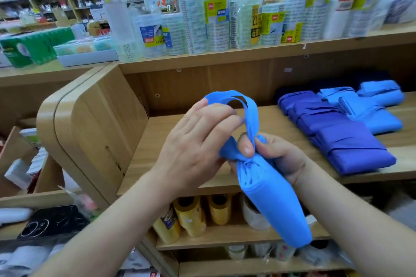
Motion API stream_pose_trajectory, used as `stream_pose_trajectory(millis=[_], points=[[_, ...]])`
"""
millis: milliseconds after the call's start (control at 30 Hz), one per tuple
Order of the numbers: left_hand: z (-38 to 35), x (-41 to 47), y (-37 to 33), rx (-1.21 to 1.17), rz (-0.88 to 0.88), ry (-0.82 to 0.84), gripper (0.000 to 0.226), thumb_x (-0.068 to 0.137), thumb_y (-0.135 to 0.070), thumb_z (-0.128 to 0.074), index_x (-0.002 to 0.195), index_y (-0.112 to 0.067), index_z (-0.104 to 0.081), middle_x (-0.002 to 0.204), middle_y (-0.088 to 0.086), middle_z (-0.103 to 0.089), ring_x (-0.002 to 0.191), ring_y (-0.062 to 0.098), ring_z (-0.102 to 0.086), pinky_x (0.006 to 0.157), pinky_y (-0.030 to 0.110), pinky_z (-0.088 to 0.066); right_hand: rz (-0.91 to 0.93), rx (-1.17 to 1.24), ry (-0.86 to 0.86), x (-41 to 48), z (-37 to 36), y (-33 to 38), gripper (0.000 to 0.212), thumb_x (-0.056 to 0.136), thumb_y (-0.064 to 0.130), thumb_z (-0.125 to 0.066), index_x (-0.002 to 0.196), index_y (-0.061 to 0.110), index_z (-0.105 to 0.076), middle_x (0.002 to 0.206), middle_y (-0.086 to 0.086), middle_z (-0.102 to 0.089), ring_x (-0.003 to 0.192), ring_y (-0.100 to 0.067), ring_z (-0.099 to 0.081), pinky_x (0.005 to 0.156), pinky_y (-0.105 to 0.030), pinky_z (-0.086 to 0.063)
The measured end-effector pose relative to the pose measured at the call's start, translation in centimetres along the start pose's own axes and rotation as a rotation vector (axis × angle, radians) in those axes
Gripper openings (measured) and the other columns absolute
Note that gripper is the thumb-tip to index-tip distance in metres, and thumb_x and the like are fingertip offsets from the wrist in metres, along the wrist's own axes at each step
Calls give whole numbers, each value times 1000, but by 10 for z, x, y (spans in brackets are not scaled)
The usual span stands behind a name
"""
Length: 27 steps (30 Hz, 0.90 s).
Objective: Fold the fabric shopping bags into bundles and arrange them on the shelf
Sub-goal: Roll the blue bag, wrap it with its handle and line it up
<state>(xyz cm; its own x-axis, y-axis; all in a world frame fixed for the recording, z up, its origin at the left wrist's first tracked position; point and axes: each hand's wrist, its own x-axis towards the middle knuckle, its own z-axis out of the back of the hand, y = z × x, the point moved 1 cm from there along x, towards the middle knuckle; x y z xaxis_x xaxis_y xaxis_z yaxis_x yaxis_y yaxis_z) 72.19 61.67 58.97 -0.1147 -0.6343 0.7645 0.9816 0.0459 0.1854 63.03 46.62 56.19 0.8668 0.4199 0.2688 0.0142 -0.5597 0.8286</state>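
Fingers [227,122] of my left hand [195,148] pinch the handle loop [231,96] of the light-blue bag [274,204] and hold it up above the gathered neck. My right hand [281,159] is clenched round that neck, thumb pressing where the strap crosses. Bag is in the air in front of the middle shelf [202,132], not touching it; its body is rolled into a long bundle hanging down toward me. Progress, as judged: folding of this bag done, tie-off with the handles under way, wrap not closed. On the right half of the shelf lie dark-blue bundles [337,135], overlapped toward the front edge, with light-blue bundles [373,105] behind them near the back wall; count not readable, blurred. Left to do: close the wrap, set this bundle down. Whether more bags wait, cannot tell. Room: left half of the shelf shows bare wood, bounded by the side panel [94,119] on the left and the upper board [225,60] overhead, which carries tape rolls [216,24]. Entry from the front, kept low, looks safest. Nearest dark-blue bundle sits right at the shelf lip; a nudge there could tip it off.
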Motion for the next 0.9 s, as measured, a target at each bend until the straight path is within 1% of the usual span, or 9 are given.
stream_pose_trajectory(millis=[100,167,267,367,500,567,667,800,900], points=[[5,4,8,-163,-35,272,15,77,-2,-58,87,-7,-69,80,3,-65,67,23,-60,56,36,-50,-39,-41,-56,-7,1,1,21,91,32,-66,104,16,-70,92,-3,-70,81,-11,-69,73,-21,-55],[18,3,20,-231,43,488,11,71,-15,-57,76,-12,-66,65,-4,-57,57,17,-50,49,29,-41,-85,-109,-181,-18,6,6,37,81,36,-77,113,19,-71,90,-2,-72,76,-9,-71,69,-21,-56],[39,3,38,-97,119,728,17,71,-28,-51,73,-19,-65,58,-5,-56,52,14,-48,49,30,-41,-140,-326,-364,-34,13,22,66,67,42,-87,127,30,-62,84,-4,-71,70,-13,-69,63,-24,-56],[47,4,44,-50,143,882,9,77,-22,-55,80,-29,-60,64,-10,-57,60,8,-52,56,26,-43,-232,-723,-405,-33,10,37,67,78,30,-80,135,46,-47,91,11,-68,76,-11,-65,67,-23,-53],[60,11,44,-479,373,1087,37,78,-2,-53,99,-25,-73,91,-15,-72,90,0,-65,81,20,-50,-323,-1057,-305,-24,-4,47,93,81,11,-78,139,63,-26,96,-7,-66,80,-18,-67,75,-29,-55],[64,15,44,-770,462,1094,50,70,8,-43,103,-15,-74,103,-7,-74,105,9,-67,95,20,-48,-392,-1297,-243,-19,-12,50,102,79,17,-81,135,73,-17,100,-5,-62,78,-11,-64,78,-23,-52],[59,18,48,-1032,560,988,58,64,18,-37,107,-4,-70,109,8,-74,106,21,-69,96,26,-50,-409,-1426,-172,-6,-21,48,100,78,24,-82,131,78,-16,102,3,-56,78,-3,-57,74,-12,-44],[49,19,47,-1189,603,1005,64,67,18,-34,114,-9,-68,109,15,-73,82,23,-71,82,29,-54,-344,-1210,-163,3,-22,41,70,77,14,-83,122,57,-51,104,1,-64,80,-7,-59,74,-17,-49],[43,18,49,-1293,689,986,68,66,15,-35,117,-13,-70,105,15,-73,64,17,-68,69,24,-54,-278,-908,-198,-1,-11,37,85,74,4,-80,137,47,-43,127,-26,-55,94,-26,-62,84,-34,-55]])
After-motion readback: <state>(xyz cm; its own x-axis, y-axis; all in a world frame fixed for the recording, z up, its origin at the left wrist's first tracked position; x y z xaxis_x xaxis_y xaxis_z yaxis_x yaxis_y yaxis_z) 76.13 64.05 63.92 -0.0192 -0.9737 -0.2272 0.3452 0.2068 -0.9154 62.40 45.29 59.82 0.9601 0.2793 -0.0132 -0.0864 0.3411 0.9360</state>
